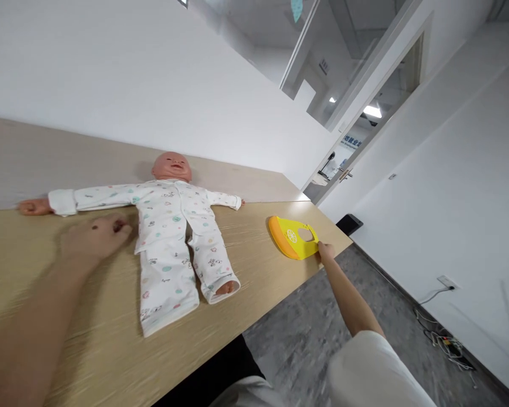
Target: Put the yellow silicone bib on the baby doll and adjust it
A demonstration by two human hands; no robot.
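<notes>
Fingers of the right hand (326, 250), at the right of the middle of the frame, are drawn together and pinch the near edge of a yellow bib (292, 237); the hand sits at the very edge of the bench (110, 339), with its bare forearm running down to the lower right into a short white sleeve (377, 367). That bib lies flat on the bench close to its right corner, its round neck opening turned towards the hand and a pale round print beside the opening. Left of the bib, past a bare strip of wood, a doll (176, 237) lies on its back in the middle of the frame, dressed in a white suit with small coloured prints, arms stretched out to both sides, legs pointing towards the lower edge of the frame and a bare foot showing at one trouser end. The left hand (94, 238) is at the left of the frame, blurred, lying low over the bench with its fingers loosely together and pointing towards the doll's side; it holds nothing, and whether the fingertips touch the suit cannot be told. Its forearm fills the lower left corner. Behind the bench a white wall rises across the upper left; at the upper right are a glass pane and an open doorway, and below them grey floor with a wall socket (445, 281) and a tangle of cables (443, 339) at the right edge.
</notes>
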